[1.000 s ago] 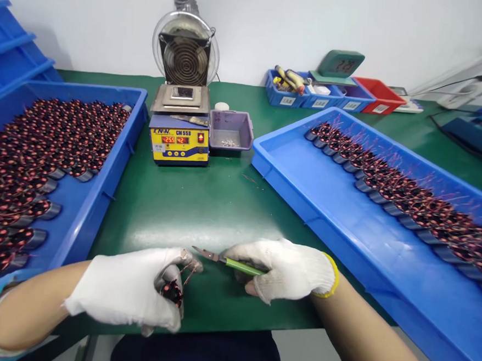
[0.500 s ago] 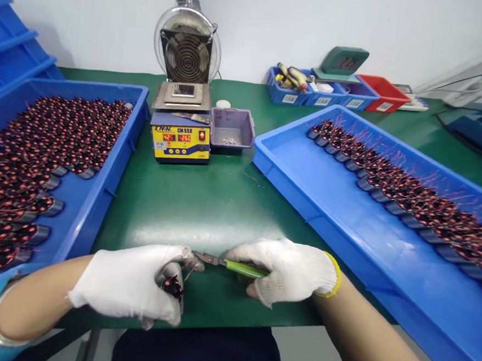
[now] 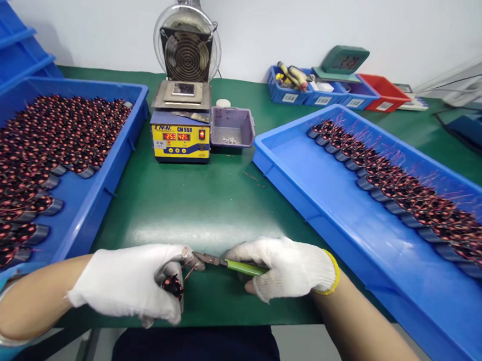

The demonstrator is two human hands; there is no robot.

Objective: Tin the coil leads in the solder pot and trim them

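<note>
Holding a round black-and-copper wire coil (image 3: pixel 172 287) snug in white-gloved left fingers (image 3: pixel 168 309), gripping green-handled metal cutters (image 3: pixel 243 267) with white-gloved right fingers (image 3: pixel 254 252), over a glossy green table (image 3: pixel 194 199).

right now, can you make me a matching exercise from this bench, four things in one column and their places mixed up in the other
1. green-handled pliers
2. wound part
3. red bin
4. purple bin

A. right end of the row of small bins
B. in the left hand
C. directly beside the yellow-fronted unit
D. in the right hand

Pairs: 1-D, 2-B, 3-A, 4-C
</note>
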